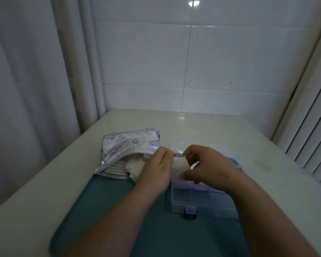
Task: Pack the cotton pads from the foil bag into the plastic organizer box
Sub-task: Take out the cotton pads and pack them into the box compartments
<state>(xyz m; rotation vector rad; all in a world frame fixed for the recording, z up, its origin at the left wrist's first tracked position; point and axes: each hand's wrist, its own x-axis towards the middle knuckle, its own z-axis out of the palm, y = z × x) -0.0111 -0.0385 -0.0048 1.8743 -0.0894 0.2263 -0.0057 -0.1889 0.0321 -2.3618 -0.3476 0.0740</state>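
A silver foil bag printed with blue shells lies on the counter at the left, its mouth open toward me, with a stack of white cotton pads spilling out. Both hands hold one white cotton pad between them, above the back of the clear plastic organizer box. My left hand pinches the pad's left edge. My right hand pinches its right side with thumb and curled fingers. The box is open, with a blue latch at its front; the near compartments look empty.
Bag and box sit on a teal tray on a pale counter. A tiled wall stands behind, a curtain hangs at the left, and slatted blinds are at the right.
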